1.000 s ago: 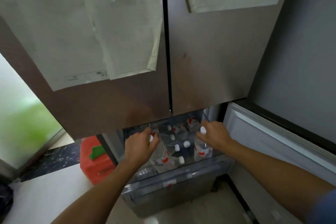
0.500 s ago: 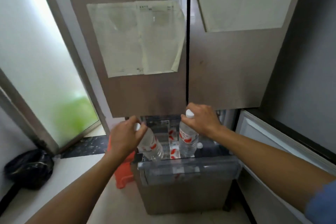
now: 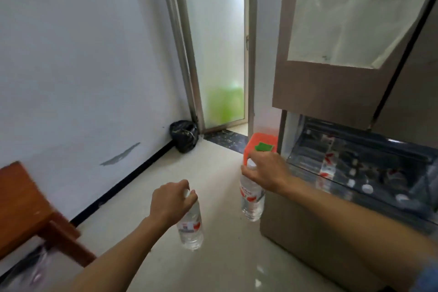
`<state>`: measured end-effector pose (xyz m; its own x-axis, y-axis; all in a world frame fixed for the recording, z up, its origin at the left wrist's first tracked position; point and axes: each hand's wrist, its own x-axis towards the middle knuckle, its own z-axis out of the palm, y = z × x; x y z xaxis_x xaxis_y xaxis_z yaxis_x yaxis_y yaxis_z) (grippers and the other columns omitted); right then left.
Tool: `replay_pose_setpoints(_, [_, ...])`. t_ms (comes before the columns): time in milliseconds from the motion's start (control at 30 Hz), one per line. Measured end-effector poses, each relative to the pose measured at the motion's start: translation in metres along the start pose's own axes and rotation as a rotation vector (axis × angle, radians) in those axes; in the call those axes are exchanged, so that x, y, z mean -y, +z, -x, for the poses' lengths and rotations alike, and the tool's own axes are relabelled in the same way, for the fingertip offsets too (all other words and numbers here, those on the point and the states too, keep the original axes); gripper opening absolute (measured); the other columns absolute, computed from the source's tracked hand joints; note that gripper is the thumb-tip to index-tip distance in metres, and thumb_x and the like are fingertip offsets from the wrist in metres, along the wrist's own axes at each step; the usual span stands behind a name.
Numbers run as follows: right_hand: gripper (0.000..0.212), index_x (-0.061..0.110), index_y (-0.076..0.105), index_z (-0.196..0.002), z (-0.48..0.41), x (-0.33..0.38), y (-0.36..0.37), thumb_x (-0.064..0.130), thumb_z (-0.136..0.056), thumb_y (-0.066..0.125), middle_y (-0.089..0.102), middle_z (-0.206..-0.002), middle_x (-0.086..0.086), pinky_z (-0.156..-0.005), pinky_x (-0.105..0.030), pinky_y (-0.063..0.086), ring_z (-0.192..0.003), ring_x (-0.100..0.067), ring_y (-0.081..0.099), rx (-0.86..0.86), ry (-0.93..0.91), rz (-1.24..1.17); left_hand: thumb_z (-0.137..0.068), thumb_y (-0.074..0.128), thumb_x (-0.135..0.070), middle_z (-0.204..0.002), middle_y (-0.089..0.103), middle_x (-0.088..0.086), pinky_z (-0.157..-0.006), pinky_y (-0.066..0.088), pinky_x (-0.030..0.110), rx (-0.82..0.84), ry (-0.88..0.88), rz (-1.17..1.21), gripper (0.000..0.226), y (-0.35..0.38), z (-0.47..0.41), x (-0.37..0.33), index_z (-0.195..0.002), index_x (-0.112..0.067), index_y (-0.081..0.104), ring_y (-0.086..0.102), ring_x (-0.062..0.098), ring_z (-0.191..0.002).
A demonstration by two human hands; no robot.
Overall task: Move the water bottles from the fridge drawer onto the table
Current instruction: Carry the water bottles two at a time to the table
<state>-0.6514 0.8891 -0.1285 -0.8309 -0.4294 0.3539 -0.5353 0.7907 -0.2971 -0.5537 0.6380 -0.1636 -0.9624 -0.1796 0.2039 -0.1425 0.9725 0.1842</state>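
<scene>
Two water bottles have come clear of the fridge drawer (image 3: 284, 227). Half a second ago they hung just over its contents with the view square on the fridge; now the view has swung left and both hang above the floor. The left hand (image 3: 169, 201) has its fingers curled round the cap and neck of the left bottle (image 3: 190, 227), which hangs roughly upright, out in front of the drawer. The right hand (image 3: 265, 173) pinches the right bottle (image 3: 252, 199) at its cap in the same way, just beside the drawer's left corner. I judge the lifting-out finished for this pair and the carry begun. The brown wooden worktop (image 3: 21, 197) has come into view at the lower left, well apart from both bottles, so neither is set down yet. Counted: two hands, two bottles in the air, one to each hand, one worktop and one open drawer. More bottles lie in the drawer, with at least three white caps (image 3: 367, 188) showing, but blur prevents a full count, so further trips look likely. Also in view are one sheet of paper (image 3: 355, 19) on the fridge door, one orange container (image 3: 260, 142) beside the fridge and one black bag (image 3: 183, 135) in the corner.
</scene>
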Motion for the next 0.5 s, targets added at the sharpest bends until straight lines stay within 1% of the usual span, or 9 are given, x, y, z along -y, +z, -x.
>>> replay_pose_setpoints(67, [0.036,0.016,0.062,-0.103,-0.003,0.039,0.015,0.047,-0.087,0.054,0.07,-0.097,-0.009,-0.068,-0.033,0.046,-0.083,-0.026,0.064,0.049,-0.072,-0.01,-0.089,0.049,-0.05,-0.08,0.068,-0.001,-0.061,0.047,0.025,0.01,-0.07,-0.025,0.032,-0.01,0.029,0.041,-0.092,-0.022,0.063,0.058,0.015,-0.064])
replay_pose_setpoints(167, [0.038,0.016,0.061,-0.107,-0.007,0.106,0.038,0.048,-0.087,0.053,0.069,-0.103,-0.011,-0.069,-0.033,0.041,-0.09,-0.029,0.063,0.111,-0.173,-0.012,-0.089,0.05,-0.052,-0.077,0.066,-0.003,-0.064,0.053,0.029,-0.013,-0.191,-0.036,0.032,-0.033,0.074,0.103,-0.092,-0.022,0.062,0.06,0.013,-0.067])
replay_pose_setpoints(233, [0.037,0.016,0.061,-0.104,-0.008,0.156,0.054,0.048,-0.087,0.053,0.069,-0.102,-0.01,-0.068,-0.032,0.039,-0.089,-0.029,0.062,0.123,-0.228,-0.023,-0.089,0.051,-0.051,-0.078,0.066,-0.002,-0.064,0.051,0.028,-0.032,-0.269,-0.036,0.03,-0.05,0.107,0.144,-0.091,-0.023,0.06,0.06,0.013,-0.068])
replay_pose_setpoints(333, [0.035,0.016,0.061,-0.101,-0.005,0.237,0.081,0.048,-0.088,0.053,0.069,-0.1,-0.007,-0.066,-0.028,0.036,-0.084,-0.025,0.061,0.143,-0.292,-0.057,-0.09,0.051,-0.049,-0.077,0.063,-0.003,-0.059,0.046,0.025,-0.038,-0.363,-0.035,0.025,-0.078,0.162,0.205,-0.088,-0.025,0.055,0.058,0.011,-0.066])
replay_pose_setpoints(433, [0.036,0.019,0.059,-0.102,0.004,0.321,0.118,0.052,-0.088,0.054,0.068,-0.1,-0.003,-0.07,-0.027,0.049,-0.079,-0.018,0.061,0.21,-0.347,-0.107,-0.088,0.051,-0.049,-0.078,0.064,-0.004,-0.059,0.048,0.027,-0.067,-0.454,-0.068,0.024,-0.103,0.215,0.268,-0.085,-0.026,0.056,0.057,0.012,-0.066])
replay_pose_setpoints(500, [0.035,0.022,0.056,-0.101,0.013,0.374,0.143,0.054,-0.087,0.056,0.068,-0.1,-0.002,-0.073,-0.027,0.053,-0.078,-0.016,0.061,0.267,-0.361,-0.142,-0.088,0.053,-0.047,-0.075,0.062,-0.006,-0.057,0.044,0.024,-0.059,-0.526,-0.074,0.021,-0.12,0.248,0.307,-0.081,-0.027,0.056,0.055,0.01,-0.065])
